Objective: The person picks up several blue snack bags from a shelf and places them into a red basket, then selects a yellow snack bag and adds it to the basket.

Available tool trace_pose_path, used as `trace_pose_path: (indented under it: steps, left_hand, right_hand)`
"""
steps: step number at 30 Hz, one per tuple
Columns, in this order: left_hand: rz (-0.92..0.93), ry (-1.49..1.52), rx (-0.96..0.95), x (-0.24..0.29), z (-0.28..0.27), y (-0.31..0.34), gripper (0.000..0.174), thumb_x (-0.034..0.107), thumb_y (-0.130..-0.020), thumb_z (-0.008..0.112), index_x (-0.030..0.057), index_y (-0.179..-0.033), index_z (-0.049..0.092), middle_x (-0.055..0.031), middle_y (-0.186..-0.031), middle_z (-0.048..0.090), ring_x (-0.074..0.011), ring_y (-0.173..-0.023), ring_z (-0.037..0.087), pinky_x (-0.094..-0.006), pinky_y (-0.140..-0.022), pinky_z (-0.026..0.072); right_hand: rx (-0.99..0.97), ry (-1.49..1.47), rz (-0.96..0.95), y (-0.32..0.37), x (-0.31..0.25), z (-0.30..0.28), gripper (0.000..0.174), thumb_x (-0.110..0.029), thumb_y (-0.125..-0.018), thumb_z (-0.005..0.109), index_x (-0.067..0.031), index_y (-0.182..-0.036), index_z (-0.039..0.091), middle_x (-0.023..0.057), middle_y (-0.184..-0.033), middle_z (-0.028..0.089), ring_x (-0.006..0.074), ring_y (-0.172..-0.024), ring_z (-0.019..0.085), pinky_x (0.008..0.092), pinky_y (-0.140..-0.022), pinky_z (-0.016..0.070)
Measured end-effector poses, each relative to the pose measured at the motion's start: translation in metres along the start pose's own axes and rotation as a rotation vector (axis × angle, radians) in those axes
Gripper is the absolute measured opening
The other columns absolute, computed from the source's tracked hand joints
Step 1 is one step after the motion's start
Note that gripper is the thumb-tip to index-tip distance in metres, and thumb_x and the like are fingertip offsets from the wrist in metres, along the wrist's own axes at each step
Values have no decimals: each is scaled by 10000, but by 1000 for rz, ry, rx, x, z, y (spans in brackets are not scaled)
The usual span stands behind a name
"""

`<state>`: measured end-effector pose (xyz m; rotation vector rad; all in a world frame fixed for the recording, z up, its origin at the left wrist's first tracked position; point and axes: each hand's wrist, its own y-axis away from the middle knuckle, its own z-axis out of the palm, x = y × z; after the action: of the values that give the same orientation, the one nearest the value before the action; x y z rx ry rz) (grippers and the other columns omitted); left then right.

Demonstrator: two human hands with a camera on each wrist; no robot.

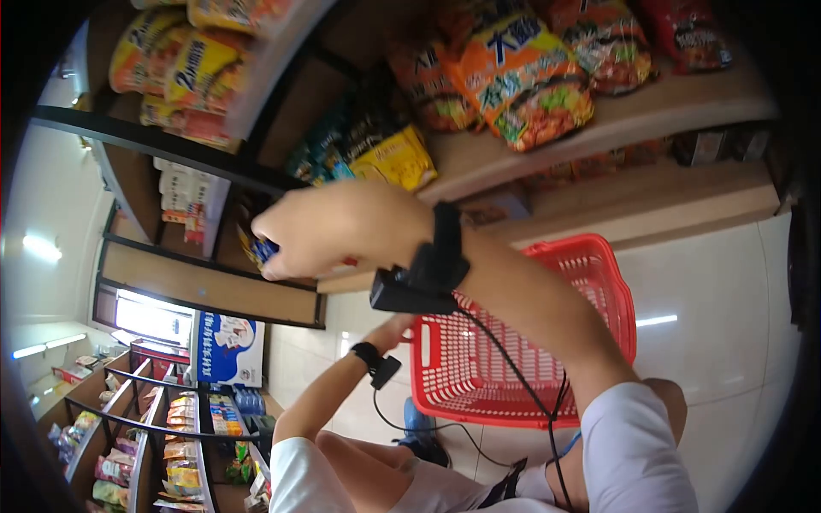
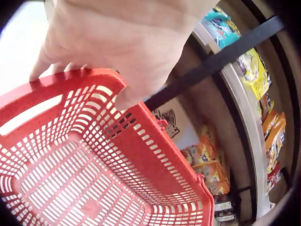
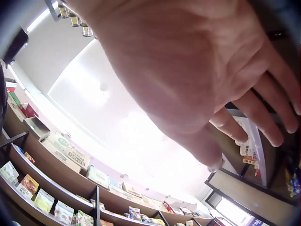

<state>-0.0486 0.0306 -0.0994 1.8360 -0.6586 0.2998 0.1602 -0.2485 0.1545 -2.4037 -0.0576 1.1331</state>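
My left hand (image 1: 392, 332) grips the corner rim of a red plastic shopping basket (image 1: 513, 412). Up close in the left wrist view, the fingers of that hand (image 2: 117, 42) lie over the rim and the thumb presses on its side wall. My right hand (image 1: 342, 227) reaches out at the shelves, beside a small blue and yellow package (image 1: 263, 250) that shows past its fingertips in the head view. In the right wrist view the fingers of this hand (image 3: 197, 70) are extended and spread with nothing in the palm, and the package (image 3: 294, 181) is at the right edge.
Orange noodle packs (image 1: 522, 77) stand on the shelf above the basket, with a yellow packet (image 1: 398, 160) nearer the right hand. White and red boxes (image 1: 184, 201) fill another shelf. Black cables (image 1: 505, 355) hang from the wrist cameras across the basket. More stocked shelves (image 1: 162, 436) line the other side.
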Motion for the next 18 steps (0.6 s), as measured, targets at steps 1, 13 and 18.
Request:
trace_pose_path:
  steps: [1,13,18]
  left_hand:
    - [59,-96,-10,10,6,10,398,216,-1034,488,127,-1423,500,-79,-1423,484,-254,-1319,482,-488,-994,534]
    - [605,-789,300,41,37,-1,436,212,-907,725,85,-1295,573,-139,-1275,594,-296,-1122,585,-422,-938,499]
    - [488,-692,112,56,45,-6,369,152,-926,640,61,-1279,577,-159,-1230,625,-298,-1106,611,-412,-946,503]
  right_hand:
    - [24,-18,-97,-6,3,11,435,-410,-924,594,-15,-1099,647,183,-895,710,346,-801,698,457,-713,542]
    - [21,160,-6,-1,-11,39,380,-351,-900,655,-9,-1064,666,223,-1054,699,378,-1006,676,477,-877,536]
    - [29,194,202,2,-23,23,371,-309,-870,640,-28,-1106,697,213,-1128,703,371,-1065,677,473,-908,549]
